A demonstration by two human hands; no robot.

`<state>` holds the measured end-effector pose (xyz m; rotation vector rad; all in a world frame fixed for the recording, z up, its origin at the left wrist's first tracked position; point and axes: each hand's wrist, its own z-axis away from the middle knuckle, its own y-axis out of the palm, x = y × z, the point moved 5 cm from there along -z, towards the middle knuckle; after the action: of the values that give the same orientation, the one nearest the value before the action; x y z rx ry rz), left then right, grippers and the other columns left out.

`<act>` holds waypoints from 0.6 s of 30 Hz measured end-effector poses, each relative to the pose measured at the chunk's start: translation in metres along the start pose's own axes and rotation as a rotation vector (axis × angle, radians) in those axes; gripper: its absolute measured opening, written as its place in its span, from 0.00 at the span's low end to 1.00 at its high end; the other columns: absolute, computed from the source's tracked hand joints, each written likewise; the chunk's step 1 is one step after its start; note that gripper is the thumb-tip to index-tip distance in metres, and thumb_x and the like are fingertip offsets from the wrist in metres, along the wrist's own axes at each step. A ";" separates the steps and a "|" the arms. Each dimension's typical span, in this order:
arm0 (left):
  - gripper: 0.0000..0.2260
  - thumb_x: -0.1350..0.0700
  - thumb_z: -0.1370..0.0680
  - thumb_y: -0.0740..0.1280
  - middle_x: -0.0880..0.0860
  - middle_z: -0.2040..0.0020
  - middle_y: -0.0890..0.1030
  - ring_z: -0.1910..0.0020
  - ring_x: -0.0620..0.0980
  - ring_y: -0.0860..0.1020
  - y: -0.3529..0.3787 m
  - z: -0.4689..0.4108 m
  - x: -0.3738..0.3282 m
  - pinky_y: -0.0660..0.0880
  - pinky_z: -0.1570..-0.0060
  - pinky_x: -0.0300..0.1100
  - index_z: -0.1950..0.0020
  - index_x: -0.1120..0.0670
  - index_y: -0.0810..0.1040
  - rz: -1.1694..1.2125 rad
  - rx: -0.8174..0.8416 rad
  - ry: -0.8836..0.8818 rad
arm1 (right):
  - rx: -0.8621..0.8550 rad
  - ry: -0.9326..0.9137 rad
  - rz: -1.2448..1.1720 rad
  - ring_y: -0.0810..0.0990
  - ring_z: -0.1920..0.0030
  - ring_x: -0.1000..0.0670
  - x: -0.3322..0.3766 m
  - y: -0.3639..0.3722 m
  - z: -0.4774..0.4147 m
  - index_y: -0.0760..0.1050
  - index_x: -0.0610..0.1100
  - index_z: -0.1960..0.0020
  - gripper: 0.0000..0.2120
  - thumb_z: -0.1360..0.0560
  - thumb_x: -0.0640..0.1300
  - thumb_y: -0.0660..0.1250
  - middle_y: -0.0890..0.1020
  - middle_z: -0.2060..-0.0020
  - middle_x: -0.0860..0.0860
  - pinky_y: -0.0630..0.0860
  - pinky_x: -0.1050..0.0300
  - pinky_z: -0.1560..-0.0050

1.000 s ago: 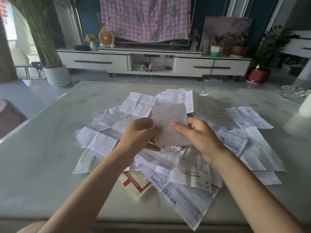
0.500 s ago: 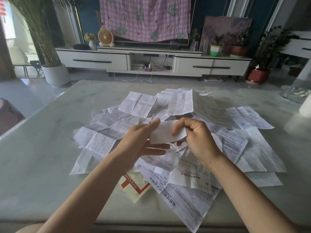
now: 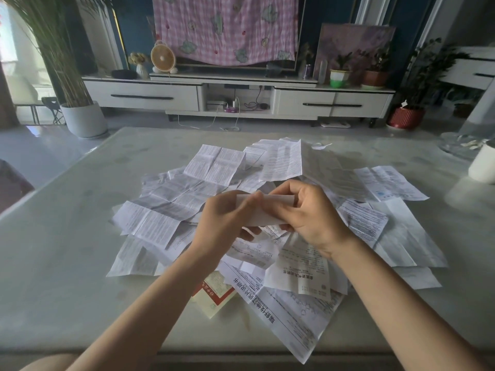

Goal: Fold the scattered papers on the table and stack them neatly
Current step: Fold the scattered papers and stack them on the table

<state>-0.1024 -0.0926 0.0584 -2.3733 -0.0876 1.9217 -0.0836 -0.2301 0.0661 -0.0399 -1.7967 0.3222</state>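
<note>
Since a second ago the small white paper sheet [image 3: 265,210] goes from upright and open to folded down into a narrow horizontal strip, and both hands sit lower and closer together. Left hand [image 3: 227,220] pinches the strip's left end with curled fingers, slightly motion-blurred. Right hand [image 3: 308,212] grips the right part, fingers curled over the strip's top edge. Strip is held between the hands over the middle of the pile of loose white printed papers [image 3: 166,202]; whether it touches the pile I cannot tell. Pile spreads across the pale marble-look surface [image 3: 67,250], sheets creased, overlapping, none stacked. Large white sheet with bold black characters [image 3: 281,311] lies at the near edge of the pile, corner reaching the surface's front edge. Red-and-cream printed booklet [image 3: 214,293] is partly tucked under the pile, just beside the left forearm. White cylindrical cup [image 3: 483,164] stands at the far right of the surface, well apart from the pile.
</note>
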 end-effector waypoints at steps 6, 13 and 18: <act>0.09 0.57 0.22 0.65 0.47 0.78 0.75 0.80 0.42 0.71 0.012 0.004 -0.005 0.66 0.79 0.32 0.62 0.53 0.78 -0.090 -0.100 0.060 | 0.025 0.076 -0.218 0.76 0.72 0.57 -0.007 -0.018 0.015 0.80 0.41 0.54 0.05 0.26 0.36 0.65 0.81 0.69 0.51 0.71 0.67 0.74; 0.13 0.57 0.19 0.58 0.50 0.79 0.74 0.81 0.43 0.70 0.062 0.001 -0.007 0.67 0.77 0.34 0.61 0.52 0.77 -0.252 0.093 0.089 | -0.087 0.166 -0.204 0.80 0.71 0.56 -0.015 -0.084 0.031 0.78 0.33 0.54 0.05 0.28 0.29 0.66 0.82 0.69 0.50 0.75 0.66 0.73; 0.14 0.60 0.21 0.59 0.49 0.74 0.80 0.77 0.47 0.77 0.109 -0.025 -0.023 0.72 0.74 0.39 0.64 0.50 0.77 -0.482 0.193 0.224 | -0.296 0.175 -0.217 0.80 0.72 0.58 -0.029 -0.157 0.043 0.77 0.36 0.58 0.05 0.28 0.28 0.66 0.81 0.70 0.50 0.76 0.66 0.73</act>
<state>-0.0843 -0.2042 0.0749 -2.1686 -0.3975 1.3768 -0.0953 -0.3951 0.0672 -0.0781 -1.6434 -0.1011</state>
